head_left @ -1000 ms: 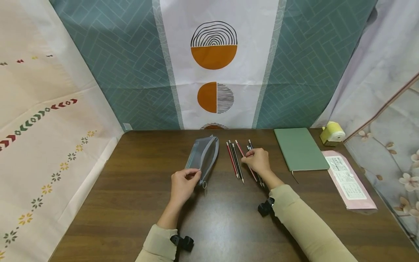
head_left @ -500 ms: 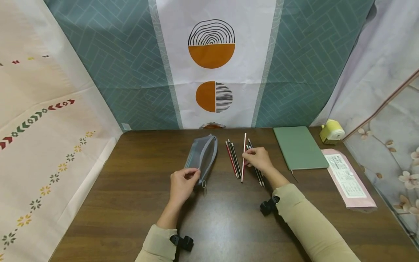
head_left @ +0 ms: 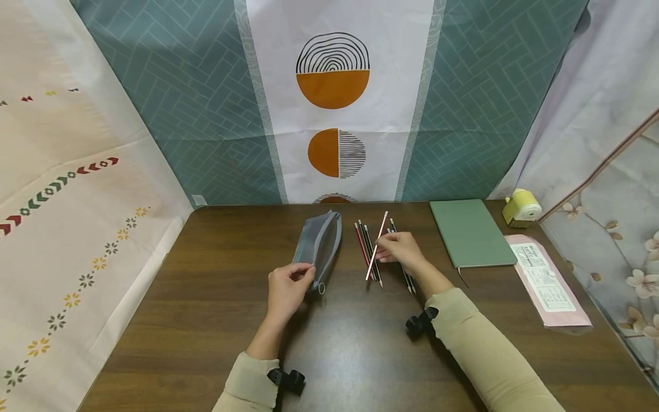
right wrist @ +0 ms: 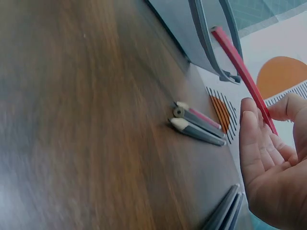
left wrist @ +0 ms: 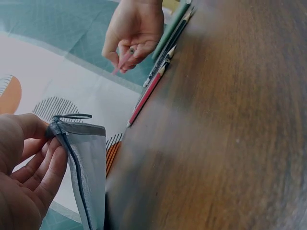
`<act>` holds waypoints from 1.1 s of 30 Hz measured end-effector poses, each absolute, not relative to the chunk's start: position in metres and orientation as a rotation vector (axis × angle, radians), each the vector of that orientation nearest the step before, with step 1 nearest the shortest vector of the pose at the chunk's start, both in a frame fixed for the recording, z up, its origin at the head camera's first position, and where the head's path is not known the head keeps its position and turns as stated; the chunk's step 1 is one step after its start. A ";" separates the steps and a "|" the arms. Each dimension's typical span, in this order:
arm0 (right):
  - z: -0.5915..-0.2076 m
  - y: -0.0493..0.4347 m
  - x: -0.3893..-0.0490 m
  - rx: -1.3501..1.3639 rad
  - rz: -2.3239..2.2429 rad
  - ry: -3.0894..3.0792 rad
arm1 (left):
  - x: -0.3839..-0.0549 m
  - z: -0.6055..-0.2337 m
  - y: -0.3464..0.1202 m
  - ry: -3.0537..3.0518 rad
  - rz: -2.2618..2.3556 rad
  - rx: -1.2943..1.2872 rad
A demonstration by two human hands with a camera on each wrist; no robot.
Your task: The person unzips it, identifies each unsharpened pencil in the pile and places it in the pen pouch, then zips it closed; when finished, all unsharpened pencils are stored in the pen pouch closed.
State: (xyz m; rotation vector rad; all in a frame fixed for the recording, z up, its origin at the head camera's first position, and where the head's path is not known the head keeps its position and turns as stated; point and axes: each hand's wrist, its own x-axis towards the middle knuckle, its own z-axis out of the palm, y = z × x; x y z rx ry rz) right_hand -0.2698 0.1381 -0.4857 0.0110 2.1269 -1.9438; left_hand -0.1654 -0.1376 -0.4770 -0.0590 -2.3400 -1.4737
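Note:
My left hand [head_left: 290,290] pinches the near corner of a grey zippered pencil pouch [head_left: 309,237] by its zipper end. The pouch's mouth gapes open toward the right, and its ring pull hangs beside my fingers. In my right hand [head_left: 404,252], a red pencil [right wrist: 243,72] is pinched between thumb and fingers, raised off the table and tilted. It passes over a small group of pencils, one red pencil [head_left: 361,239] and dark pencils [right wrist: 199,132] beside it. More dark pencils [head_left: 409,281] lie partly hidden under my right hand.
A green notebook [head_left: 473,234] with a ribbon lies on the wooden table [head_left: 216,320] to the right. Beyond it are a yellow pencil sharpener [head_left: 522,209] and a pink packet [head_left: 548,283] with a white label. Patterned cloths hang behind and at both sides.
My right hand has lifted the red pencil from the right-hand group and moved it left, its lower end swinging toward the pouch. My left hand stays on the pouch.

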 end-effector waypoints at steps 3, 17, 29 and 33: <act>-0.485 0.134 -0.269 -0.005 -1.968 2.071 | -0.165 -0.477 -0.137 -2.334 -1.478 -0.058; -0.477 0.107 -0.266 -0.081 -2.010 1.979 | -0.165 -0.475 -0.135 -2.325 -1.489 -0.042; -0.473 0.083 -0.262 -0.092 -1.989 1.945 | -0.165 -0.474 -0.135 -2.311 -1.495 -0.047; -0.472 0.076 -0.260 -0.134 -2.019 1.899 | -0.165 -0.474 -0.134 -2.318 -1.489 -0.038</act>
